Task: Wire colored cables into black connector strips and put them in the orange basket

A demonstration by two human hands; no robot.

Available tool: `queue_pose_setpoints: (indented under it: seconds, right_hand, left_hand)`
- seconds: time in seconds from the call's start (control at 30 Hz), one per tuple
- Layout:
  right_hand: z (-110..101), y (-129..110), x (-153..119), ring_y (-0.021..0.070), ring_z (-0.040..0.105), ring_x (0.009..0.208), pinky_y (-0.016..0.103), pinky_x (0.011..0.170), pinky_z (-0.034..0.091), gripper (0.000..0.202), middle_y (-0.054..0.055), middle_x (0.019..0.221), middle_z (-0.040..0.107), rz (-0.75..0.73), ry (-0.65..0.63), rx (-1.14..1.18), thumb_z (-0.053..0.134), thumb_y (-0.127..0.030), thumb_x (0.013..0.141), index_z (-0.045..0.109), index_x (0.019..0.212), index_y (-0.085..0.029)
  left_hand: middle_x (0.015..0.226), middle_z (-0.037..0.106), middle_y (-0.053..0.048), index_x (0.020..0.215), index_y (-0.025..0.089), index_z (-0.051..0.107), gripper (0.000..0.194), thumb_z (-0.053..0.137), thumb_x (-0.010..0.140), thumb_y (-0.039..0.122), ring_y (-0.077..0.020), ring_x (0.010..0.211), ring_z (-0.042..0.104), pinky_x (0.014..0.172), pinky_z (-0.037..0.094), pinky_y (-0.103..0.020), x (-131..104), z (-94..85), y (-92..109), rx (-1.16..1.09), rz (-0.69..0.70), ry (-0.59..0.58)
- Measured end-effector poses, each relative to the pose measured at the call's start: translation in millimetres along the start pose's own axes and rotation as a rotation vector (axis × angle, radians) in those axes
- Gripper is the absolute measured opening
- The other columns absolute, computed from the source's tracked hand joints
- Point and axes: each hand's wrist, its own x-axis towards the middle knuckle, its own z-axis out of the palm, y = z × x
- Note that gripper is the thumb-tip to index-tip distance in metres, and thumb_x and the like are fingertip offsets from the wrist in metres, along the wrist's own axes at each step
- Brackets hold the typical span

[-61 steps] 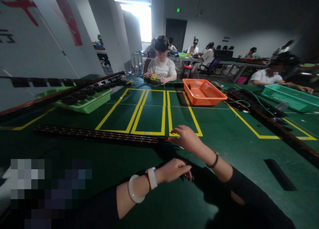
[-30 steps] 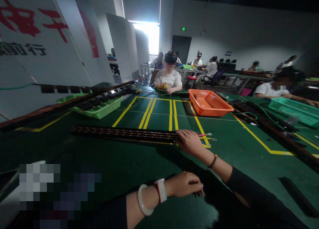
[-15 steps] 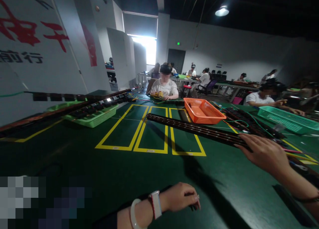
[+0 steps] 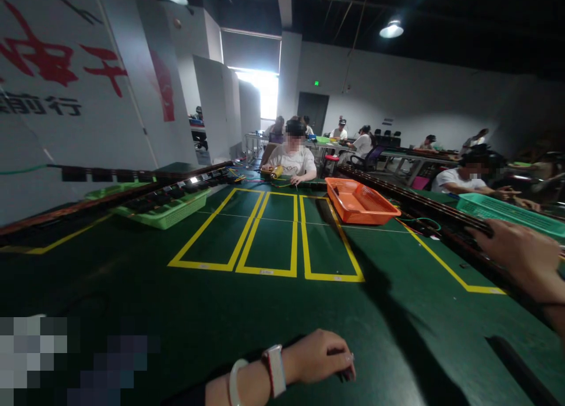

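Observation:
My right hand (image 4: 523, 256) is wrapped round the near part of a long dark strip (image 4: 412, 197) with light lines along its length. The strip is raised at a slant on the right and reaches back past the orange basket (image 4: 362, 209). My left hand (image 4: 322, 356) rests low over the green table (image 4: 247, 323), its fingers curled inward. A small dark thing shows beneath those fingertips, too hidden to name.
Yellow tape rectangles (image 4: 267, 270) mark the table. Dark strips lie over a green basket (image 4: 176, 212) on the left. A teal basket (image 4: 507, 212) stands at the right. Across the table a person (image 4: 291, 159) handles a yellow tool (image 4: 276, 172). A dark bar (image 4: 525, 370) lies near right.
My right hand has swung the long strip to the right, off the yellow rectangles and past the orange basket. My left hand has hardly moved.

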Motion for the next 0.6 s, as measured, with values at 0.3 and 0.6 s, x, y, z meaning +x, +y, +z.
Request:
queue_pose_setpoints:
  seconds: [0.3, 0.6]
  right_hand:
    - [57, -111, 59, 0.0038, 0.014, 0.039, 0.032, 0.047, 0.028, 0.065, 0.014, 0.062, 0.055, 0.078, -0.376, 0.221, 0.042, -0.058, 0.084, 0.072, 0.079, -0.001]
    - [105, -163, 25, 0.0333, 0.057, 0.083, 0.043, 0.069, 0.036, 0.059, 0.028, 0.093, 0.059, 0.098, -0.379, 0.187, 0.043, -0.05, 0.089, 0.066, 0.101, 0.003]
  left_hand:
    - [0.088, 0.066, -0.007, 0.083, 0.012, 0.068, 0.023, 0.05, 0.087, 0.026, -0.014, 0.081, 0.06, 0.077, 0.045, -0.024, 2, -0.4, -13, 0.183, 0.08, 0.037]
    - [0.089, 0.066, -0.007, 0.086, 0.014, 0.067, 0.023, 0.052, 0.086, 0.032, -0.0159, 0.086, 0.06, 0.078, 0.045, -0.025, 5, 0.1, -18, 0.152, 0.091, 0.037]
